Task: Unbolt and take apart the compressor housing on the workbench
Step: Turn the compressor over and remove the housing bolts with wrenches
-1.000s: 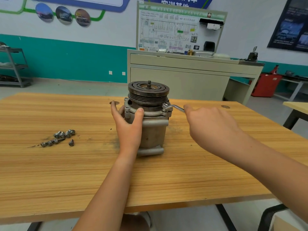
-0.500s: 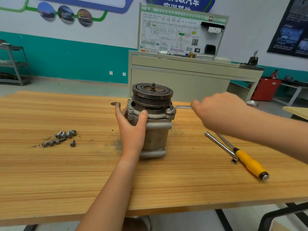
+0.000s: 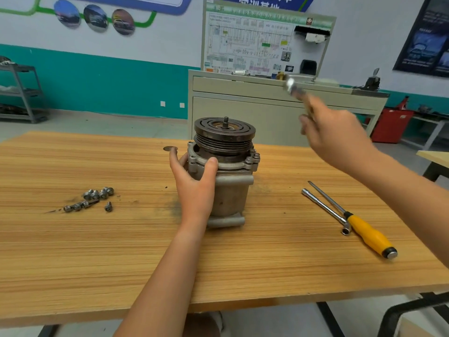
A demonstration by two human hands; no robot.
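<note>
Compressor housing standing upright on its end near the middle of the surface, grooved pulley uppermost. The left hand grips the housing just under the flange, thumb at the front and fingers wrapped round the far side. The right hand is raised above and to the right of the housing, fingers curled round the handle of a wrench. The wrench is blurred and well clear of the housing, and its head type cannot be told.

The step in hand appears to be setting the wrench on a flange bolt at the right-hand ear. The head should seat fully and squarely on the bolt before any pull. The left hand should brace the housing against the turn so that it neither spins nor tips. A half-seated head would likely slip and round the bolt.

Loose bolts lie clustered at the left of the surface. An L-shaped socket wrench and a yellow-handled screwdriver lie side by side at the right. Beyond stands a cabinet carrying a wiring-diagram board. A metal rack stands at the far left and a red bin at the right.
</note>
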